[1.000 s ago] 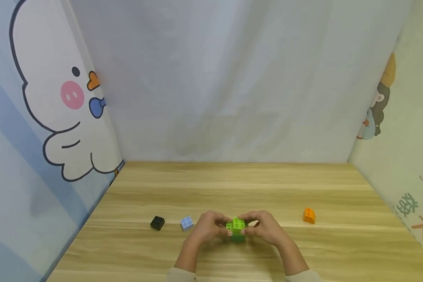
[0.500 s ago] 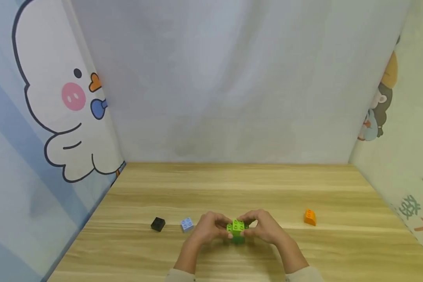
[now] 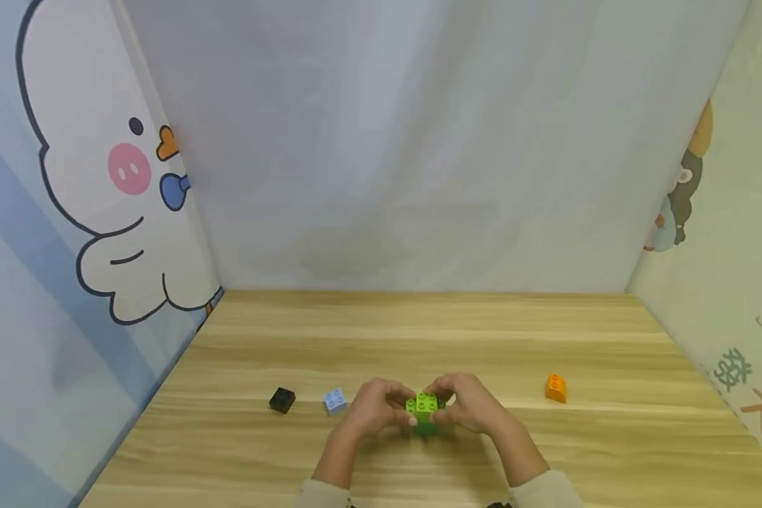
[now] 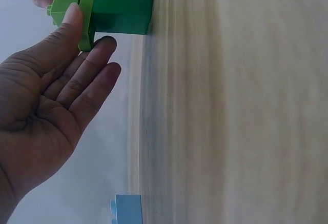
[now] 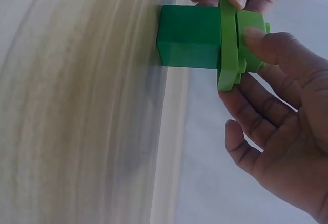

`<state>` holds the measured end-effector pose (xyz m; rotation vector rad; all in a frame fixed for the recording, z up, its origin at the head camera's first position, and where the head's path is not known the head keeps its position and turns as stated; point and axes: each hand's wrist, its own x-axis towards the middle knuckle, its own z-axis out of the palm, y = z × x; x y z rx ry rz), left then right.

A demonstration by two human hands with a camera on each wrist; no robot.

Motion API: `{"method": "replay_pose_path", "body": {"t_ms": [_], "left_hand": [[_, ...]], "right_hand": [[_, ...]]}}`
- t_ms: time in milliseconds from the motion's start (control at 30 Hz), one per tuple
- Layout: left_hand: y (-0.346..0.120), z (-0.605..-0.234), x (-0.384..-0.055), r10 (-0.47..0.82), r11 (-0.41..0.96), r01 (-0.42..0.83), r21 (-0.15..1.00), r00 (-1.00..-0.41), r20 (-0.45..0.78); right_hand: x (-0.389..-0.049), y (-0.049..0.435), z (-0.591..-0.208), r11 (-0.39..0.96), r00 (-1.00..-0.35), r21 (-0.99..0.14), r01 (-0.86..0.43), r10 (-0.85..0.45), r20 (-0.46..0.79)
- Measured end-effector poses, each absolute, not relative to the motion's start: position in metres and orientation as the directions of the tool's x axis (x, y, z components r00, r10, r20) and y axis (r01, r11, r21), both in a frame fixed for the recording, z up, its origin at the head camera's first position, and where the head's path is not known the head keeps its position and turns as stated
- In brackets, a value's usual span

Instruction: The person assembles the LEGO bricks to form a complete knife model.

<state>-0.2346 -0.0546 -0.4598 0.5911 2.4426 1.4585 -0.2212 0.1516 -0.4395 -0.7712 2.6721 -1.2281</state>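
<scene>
A building-block stack stands on the wooden table between both hands in the head view. Its base is a dark green block (image 5: 189, 37), topped by a light green plate (image 5: 229, 49) wider than that block. On the plate sits a light green brick (image 3: 427, 402) with studs on top. My left hand (image 3: 376, 408) grips the plate from its left end, thumb in front and fingertips beneath, as the left wrist view shows. From the right side, my right hand (image 3: 472, 404) pinches the light green brick, its thumb on the near face; its other fingers reach the plate's end.
Left of the hands on the table (image 3: 419, 331) lie a light blue brick (image 3: 335, 401) and a black brick (image 3: 282, 400). An orange curved brick (image 3: 555, 388) lies off to the right. Cloth walls (image 3: 419, 176) enclose the table at the back and sides.
My right hand's fingers have shifted slightly left over the light green brick. My left hand keeps its grip, and the stack stays in place; the head view sways a little.
</scene>
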Motion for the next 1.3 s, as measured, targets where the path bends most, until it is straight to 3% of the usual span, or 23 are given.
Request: {"method": "replay_pose_path", "body": {"t_ms": [833,1300], "left_hand": [[-0.057,-0.455,-0.234,0.478,0.454,0.25,0.855,-0.878,0.003],[-0.059,-0.456,-0.233,0.46,0.485,0.245,0.84,-0.888,-0.007]], "right_hand": [[-0.213,0.158,-0.44,0.48,-0.866,-0.791,-0.38,-0.485,0.121],[-0.221,0.17,-0.455,0.326,-0.871,-0.905,-0.273,-0.483,0.089]]}}
